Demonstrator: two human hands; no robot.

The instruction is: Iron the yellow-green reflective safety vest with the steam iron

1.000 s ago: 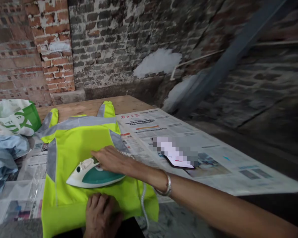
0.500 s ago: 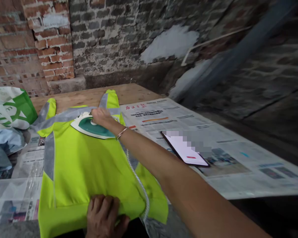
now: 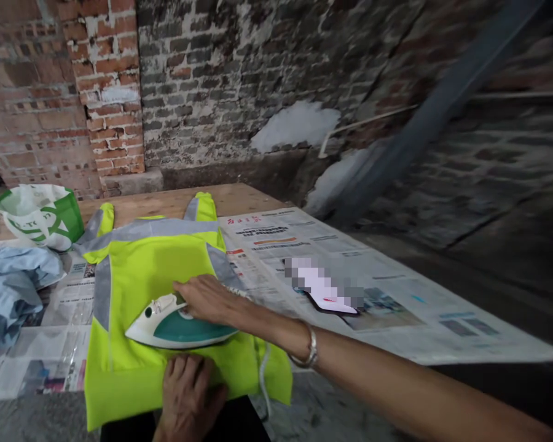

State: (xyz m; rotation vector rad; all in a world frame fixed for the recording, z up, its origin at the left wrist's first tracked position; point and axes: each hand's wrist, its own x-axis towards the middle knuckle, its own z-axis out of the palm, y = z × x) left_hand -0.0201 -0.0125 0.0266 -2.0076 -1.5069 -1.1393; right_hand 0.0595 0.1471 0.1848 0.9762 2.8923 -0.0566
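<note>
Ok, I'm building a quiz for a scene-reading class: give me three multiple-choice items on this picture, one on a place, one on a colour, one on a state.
1. Where does the phone lie?
A. on the newspaper right of the vest
B. on the blue cloth
C. inside the green bag

2. What colour is the vest?
A. orange with black strips
B. bright yellow-green with grey strips
C. plain white

3. What is the right hand doing?
A. hanging free above the table
B. gripping the iron, which rests flat on the vest
C. holding the phone

Answers:
1 A, the phone sits on the spread newspaper, apart from the vest.
2 B, grey bands run across the yellow-green cloth.
3 B, its fingers wrap the handle of the iron, while the left hand presses the near hem.
</note>
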